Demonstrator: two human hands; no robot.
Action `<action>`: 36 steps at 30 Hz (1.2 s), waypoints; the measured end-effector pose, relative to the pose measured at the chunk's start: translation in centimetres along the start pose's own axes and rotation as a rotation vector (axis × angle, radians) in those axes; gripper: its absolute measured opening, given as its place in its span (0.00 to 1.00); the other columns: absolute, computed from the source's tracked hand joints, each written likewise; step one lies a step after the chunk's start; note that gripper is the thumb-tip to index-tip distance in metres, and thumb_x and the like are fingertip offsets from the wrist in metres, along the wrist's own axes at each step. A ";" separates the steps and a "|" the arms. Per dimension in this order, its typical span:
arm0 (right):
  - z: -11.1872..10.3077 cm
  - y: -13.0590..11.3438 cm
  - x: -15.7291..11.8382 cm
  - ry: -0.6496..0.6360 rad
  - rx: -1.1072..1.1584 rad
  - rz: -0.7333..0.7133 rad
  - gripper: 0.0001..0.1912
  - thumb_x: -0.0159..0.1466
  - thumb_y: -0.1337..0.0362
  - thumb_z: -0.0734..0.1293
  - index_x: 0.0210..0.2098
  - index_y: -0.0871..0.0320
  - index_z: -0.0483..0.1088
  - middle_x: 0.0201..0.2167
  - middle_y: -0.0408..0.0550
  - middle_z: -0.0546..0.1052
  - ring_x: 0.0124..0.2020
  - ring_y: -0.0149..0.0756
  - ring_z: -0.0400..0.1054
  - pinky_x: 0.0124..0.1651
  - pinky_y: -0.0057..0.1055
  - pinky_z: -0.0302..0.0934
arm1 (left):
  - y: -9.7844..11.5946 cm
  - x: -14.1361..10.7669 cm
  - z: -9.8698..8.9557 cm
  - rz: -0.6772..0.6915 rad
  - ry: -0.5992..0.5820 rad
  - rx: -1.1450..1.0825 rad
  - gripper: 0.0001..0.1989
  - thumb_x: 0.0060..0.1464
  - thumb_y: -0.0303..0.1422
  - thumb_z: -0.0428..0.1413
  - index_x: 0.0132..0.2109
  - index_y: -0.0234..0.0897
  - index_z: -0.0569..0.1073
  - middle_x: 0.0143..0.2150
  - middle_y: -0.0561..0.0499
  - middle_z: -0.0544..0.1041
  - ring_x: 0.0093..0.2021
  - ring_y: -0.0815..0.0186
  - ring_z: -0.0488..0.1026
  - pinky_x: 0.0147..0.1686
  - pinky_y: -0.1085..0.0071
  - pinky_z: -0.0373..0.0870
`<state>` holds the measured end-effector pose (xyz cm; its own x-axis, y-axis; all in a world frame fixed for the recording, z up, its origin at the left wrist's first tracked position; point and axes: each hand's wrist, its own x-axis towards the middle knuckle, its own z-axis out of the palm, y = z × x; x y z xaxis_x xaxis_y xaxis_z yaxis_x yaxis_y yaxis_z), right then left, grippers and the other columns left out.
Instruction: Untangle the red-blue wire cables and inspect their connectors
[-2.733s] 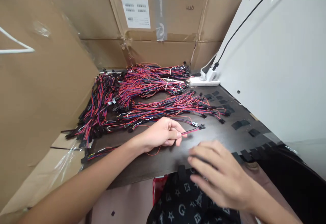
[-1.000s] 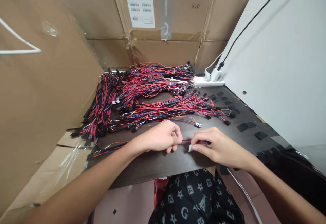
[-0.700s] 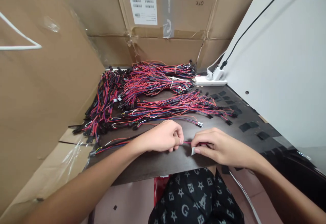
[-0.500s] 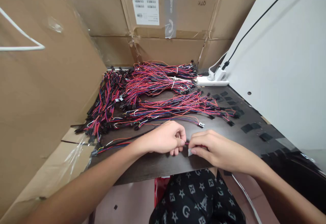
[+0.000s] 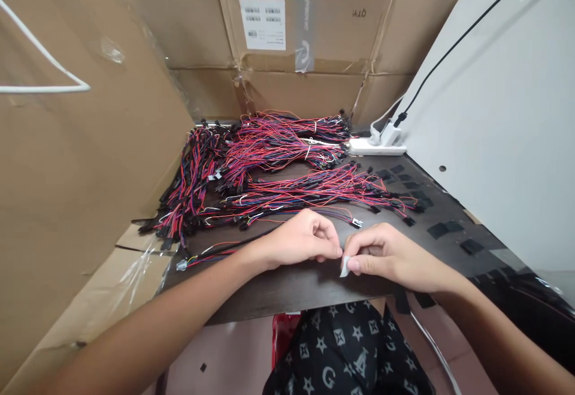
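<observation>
Pinching a small white tag (image 5: 344,267) between thumb and fingertips, the right hand (image 5: 386,257) sits at five o'clock in the head view, on a dark surface (image 5: 278,290). The left hand (image 5: 305,239) curls just beside it, fingertips pressed together; what they grip is hidden. A thin red-and-black wire (image 5: 233,250) runs from under that hand toward eight o'clock, ending in a small connector (image 5: 182,265). Fingertip control seems right for a tag this small. Wire bundles (image 5: 287,194) lie at twelve o'clock.
</observation>
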<state>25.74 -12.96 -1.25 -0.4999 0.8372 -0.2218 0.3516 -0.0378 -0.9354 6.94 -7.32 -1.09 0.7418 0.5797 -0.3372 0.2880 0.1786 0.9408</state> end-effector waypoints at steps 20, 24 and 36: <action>0.8 0.3 0.0 0.063 -0.138 -0.064 0.10 0.62 0.62 0.65 0.30 0.63 0.74 0.25 0.46 0.75 0.27 0.30 0.64 0.31 0.25 0.57 | -0.3 0.3 -0.4 -0.064 0.019 0.035 0.03 0.39 0.27 0.56 0.26 0.31 0.73 0.16 0.57 0.67 0.18 0.75 0.59 0.20 0.78 0.53; 0.5 0.3 -0.4 0.106 -0.153 -0.038 0.10 0.63 0.62 0.63 0.32 0.62 0.74 0.25 0.46 0.74 0.26 0.30 0.65 0.29 0.26 0.58 | -0.7 0.4 -0.3 -0.049 0.039 0.081 0.03 0.40 0.27 0.56 0.26 0.31 0.73 0.16 0.56 0.67 0.19 0.74 0.60 0.21 0.77 0.55; 0.7 0.6 -1.3 0.157 -0.130 -0.051 0.11 0.62 0.65 0.61 0.34 0.62 0.74 0.32 0.50 0.76 0.23 0.28 0.65 0.25 0.25 0.59 | -0.7 0.5 -0.1 -0.025 0.065 0.114 0.02 0.40 0.27 0.55 0.26 0.32 0.71 0.17 0.57 0.67 0.19 0.74 0.60 0.21 0.77 0.55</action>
<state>26.01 -14.49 -1.72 -0.3938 0.9113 -0.1199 0.4336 0.0691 -0.8985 7.05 -7.10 -1.87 0.6936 0.6274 -0.3540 0.3754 0.1046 0.9209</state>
